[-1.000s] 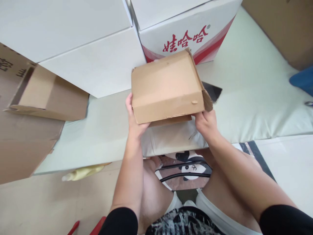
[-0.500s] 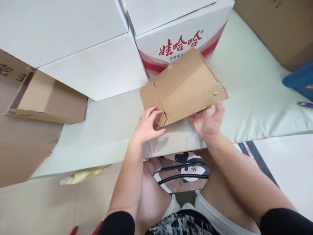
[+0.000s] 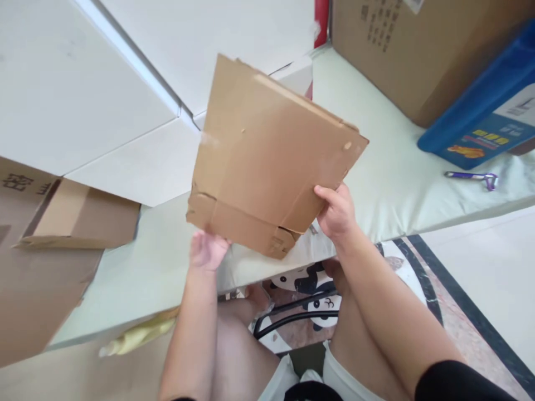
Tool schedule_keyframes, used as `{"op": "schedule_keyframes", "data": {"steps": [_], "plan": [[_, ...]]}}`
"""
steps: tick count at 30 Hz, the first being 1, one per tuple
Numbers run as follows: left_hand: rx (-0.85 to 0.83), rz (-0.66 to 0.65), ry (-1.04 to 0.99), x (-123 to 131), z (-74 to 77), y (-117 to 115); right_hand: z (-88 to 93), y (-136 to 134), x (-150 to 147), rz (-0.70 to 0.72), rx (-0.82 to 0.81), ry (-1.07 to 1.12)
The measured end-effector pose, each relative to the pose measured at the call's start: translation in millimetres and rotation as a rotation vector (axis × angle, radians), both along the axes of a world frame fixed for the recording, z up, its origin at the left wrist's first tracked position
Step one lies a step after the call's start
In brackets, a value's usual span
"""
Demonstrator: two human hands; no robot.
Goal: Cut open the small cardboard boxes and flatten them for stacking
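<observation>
A flattened brown cardboard box (image 3: 267, 150) is held tilted up above the pale green covered surface, with a folded flap strip along its lower edge. My right hand (image 3: 337, 210) grips its right edge, the thumb lying on the near face and the other fingers behind. At the lower left corner, my left hand (image 3: 208, 252) touches the bottom edge. Its fingers are blurred and partly behind the cardboard, so how they are bent does not show.
White cartons (image 3: 121, 161) are stacked behind the cardboard. Brown boxes stand at the left (image 3: 87, 214) and far right (image 3: 409, 61). A blue package (image 3: 480, 125) and a purple-handled peeler-like tool (image 3: 472, 176) lie at right on the pale green cover (image 3: 384, 184).
The cardboard has been lifted and turned so its broad face is toward me. My right thumb has come over its edge. My left hand has moved left and down, to the lower corner.
</observation>
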State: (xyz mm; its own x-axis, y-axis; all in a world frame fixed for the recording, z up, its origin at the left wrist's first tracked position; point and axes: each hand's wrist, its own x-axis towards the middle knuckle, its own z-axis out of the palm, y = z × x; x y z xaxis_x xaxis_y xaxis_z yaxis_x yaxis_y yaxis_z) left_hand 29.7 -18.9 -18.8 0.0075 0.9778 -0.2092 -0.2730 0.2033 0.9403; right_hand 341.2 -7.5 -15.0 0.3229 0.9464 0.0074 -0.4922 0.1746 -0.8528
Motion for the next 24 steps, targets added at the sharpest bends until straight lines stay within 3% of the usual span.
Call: {"op": "schedule_keyframes", "data": {"steps": [2,4,7,9,12,15,17,19,22,24], "plan": [[0.067,0.071,-0.019,-2.9,17.1,-2.1,4.4,0.1,17.7,0.007,-0.024,0.016],[-0.009,-0.061,0.032,5.0,29.1,-2.7,5.9,-0.5,34.0,0.059,-0.057,0.000],[-0.151,-0.254,0.142,37.0,32.4,-1.0,6.2,-3.6,56.2,0.192,-0.098,-0.067],[-0.123,-0.217,0.192,64.8,28.7,3.9,6.7,-7.4,72.1,0.239,-0.122,-0.039],[-0.021,-0.100,0.108,107.2,27.5,21.0,7.4,-16.5,98.6,0.281,-0.119,0.129],[0.153,-0.006,-0.004,154.0,36.5,46.3,5.2,-27.1,117.5,0.279,0.005,0.188],[0.237,-0.020,-0.062,188.3,43.8,62.8,1.4,-31.5,120.1,0.269,0.082,0.138],[0.241,-0.094,-0.097,220.1,48.5,75.9,-3.6,-32.5,116.0,0.177,0.059,0.072],[0.103,-0.295,-0.046,248.8,47.3,86.7,-10.0,-31.4,107.6,-0.226,-0.048,-0.012],[0.013,-0.362,0.019,248.2,41.7,86.7,-11.2,-33.3,105.8,-0.485,-0.038,-0.123]]}}
